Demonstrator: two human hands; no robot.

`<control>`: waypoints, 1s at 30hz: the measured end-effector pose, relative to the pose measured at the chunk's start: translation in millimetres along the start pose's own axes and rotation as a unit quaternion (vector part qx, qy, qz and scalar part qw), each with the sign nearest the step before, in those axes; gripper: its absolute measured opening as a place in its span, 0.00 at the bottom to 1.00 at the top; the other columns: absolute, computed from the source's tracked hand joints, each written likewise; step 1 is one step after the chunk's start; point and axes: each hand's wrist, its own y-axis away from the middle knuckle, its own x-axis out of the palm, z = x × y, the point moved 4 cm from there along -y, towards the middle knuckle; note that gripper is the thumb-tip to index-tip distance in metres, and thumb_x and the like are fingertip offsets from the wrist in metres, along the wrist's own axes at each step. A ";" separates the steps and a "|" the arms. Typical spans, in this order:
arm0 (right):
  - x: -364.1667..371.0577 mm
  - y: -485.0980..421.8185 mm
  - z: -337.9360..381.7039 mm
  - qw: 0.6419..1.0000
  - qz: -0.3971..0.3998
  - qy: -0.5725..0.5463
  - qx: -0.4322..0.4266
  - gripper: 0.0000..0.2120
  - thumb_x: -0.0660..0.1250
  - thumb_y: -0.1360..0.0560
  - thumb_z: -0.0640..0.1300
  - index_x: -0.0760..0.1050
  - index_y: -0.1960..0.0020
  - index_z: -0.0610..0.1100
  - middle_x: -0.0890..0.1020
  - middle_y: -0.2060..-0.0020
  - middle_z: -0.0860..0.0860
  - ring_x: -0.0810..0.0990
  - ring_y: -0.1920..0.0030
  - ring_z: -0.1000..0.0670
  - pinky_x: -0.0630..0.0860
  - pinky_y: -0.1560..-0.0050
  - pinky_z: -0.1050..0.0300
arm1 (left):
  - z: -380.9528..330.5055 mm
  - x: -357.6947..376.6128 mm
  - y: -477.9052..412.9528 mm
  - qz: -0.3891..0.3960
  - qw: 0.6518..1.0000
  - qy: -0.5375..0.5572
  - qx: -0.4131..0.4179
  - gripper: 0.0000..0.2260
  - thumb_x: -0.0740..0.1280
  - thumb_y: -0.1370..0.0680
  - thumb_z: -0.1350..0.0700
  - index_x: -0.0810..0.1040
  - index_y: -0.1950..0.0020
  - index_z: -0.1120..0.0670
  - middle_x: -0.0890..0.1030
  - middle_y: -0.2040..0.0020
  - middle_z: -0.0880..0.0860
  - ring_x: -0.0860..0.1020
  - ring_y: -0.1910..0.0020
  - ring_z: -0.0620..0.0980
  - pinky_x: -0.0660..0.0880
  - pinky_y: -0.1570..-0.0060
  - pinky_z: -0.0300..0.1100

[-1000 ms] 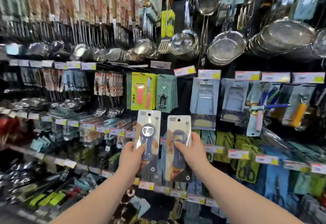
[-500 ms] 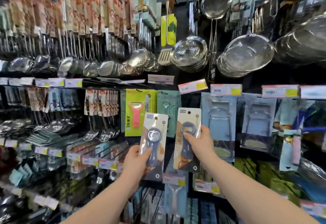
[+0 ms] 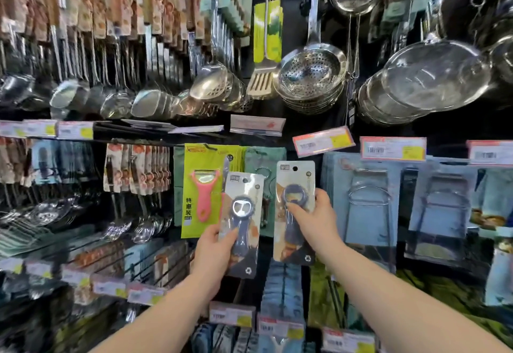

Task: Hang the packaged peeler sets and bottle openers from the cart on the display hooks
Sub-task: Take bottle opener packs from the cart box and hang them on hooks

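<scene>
My left hand (image 3: 213, 252) grips a packaged bottle opener (image 3: 243, 213), a grey-blue opener on a pale card, held upright in front of the display wall. My right hand (image 3: 313, 222) holds a second packaged bottle opener (image 3: 294, 186) a little higher and to the right, its hang hole near the top. Just left of them hangs a green packaged peeler set (image 3: 200, 186) with a pink peeler. Behind the two cards hang teal packs (image 3: 266, 158), partly hidden. The cart is out of view.
Ladles (image 3: 69, 97), skimmers and strainers (image 3: 311, 74) hang above on hooks. Price tags (image 3: 323, 140) line the hook ends. Blue packs with wire racks (image 3: 366, 202) hang to the right. More packaged utensils fill lower rows.
Both hands have lifted the two bottle opener packs up the display wall. The right pack now sits higher than the left, close to the hook row beside the green peeler sets.
</scene>
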 end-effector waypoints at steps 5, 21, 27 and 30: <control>5.6 -9.7 4.2 0.998 -0.047 0.034 0.004 0.27 0.70 0.28 0.45 0.64 0.33 0.41 0.75 0.38 0.45 0.74 0.39 0.45 0.73 0.41 0.49 | 7.7 1.1 -27.4 0.065 0.997 0.029 -0.024 0.04 0.66 0.23 0.58 0.75 0.50 0.58 0.82 0.61 0.55 0.78 0.75 0.44 0.70 0.79 0.35; -3.3 -20.3 19.2 0.984 -0.172 0.030 -0.032 0.13 0.70 0.28 0.41 0.68 0.49 0.47 0.74 0.60 0.60 0.74 0.58 0.55 0.67 0.61 0.66 | 11.1 19.4 -60.3 0.131 0.990 0.047 -0.030 0.09 0.66 0.23 0.59 0.74 0.47 0.63 0.81 0.50 0.63 0.81 0.54 0.59 0.76 0.48 0.60; -4.0 -19.9 12.8 0.987 -0.158 -0.002 -0.035 0.15 0.70 0.28 0.43 0.69 0.45 0.48 0.78 0.52 0.52 0.76 0.54 0.55 0.71 0.56 0.64 | 12.3 19.8 -63.7 0.130 0.989 0.061 -0.022 0.03 0.66 0.23 0.60 0.76 0.51 0.55 0.83 0.53 0.58 0.82 0.55 0.55 0.79 0.51 0.53; -7.0 -21.2 10.6 0.986 -0.167 -0.006 -0.026 0.13 0.69 0.27 0.44 0.68 0.47 0.46 0.76 0.55 0.52 0.74 0.59 0.61 0.69 0.67 0.73 | 11.9 20.6 -63.2 0.132 0.989 0.064 -0.023 0.03 0.66 0.23 0.60 0.75 0.51 0.55 0.83 0.52 0.58 0.82 0.54 0.56 0.79 0.50 0.54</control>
